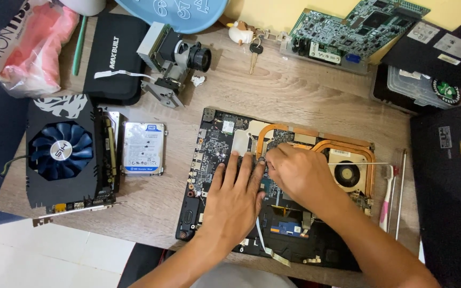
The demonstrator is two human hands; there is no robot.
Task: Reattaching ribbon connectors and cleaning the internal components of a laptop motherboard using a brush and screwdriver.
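An opened laptop base with its dark motherboard (214, 144), copper heat pipes (316, 143) and a cooling fan (348, 174) lies on the wooden table (294, 90). My left hand (236, 197) rests flat on the board, fingers spread and pointing away from me. Beside it, my right hand (297, 173) is curled, with its fingertips pinched at a spot on the board near the left heat pipe. Whether it grips a small tool or part is hidden by the fingers.
A graphics card with a blue fan (62, 152) and a hard drive (143, 148) lie at the left. A black pouch (114, 58), a lens assembly (177, 61), keys (254, 50) and a green circuit board (356, 29) sit at the back. A pink toothbrush (386, 197) and dark laptop covers (449, 186) are at the right.
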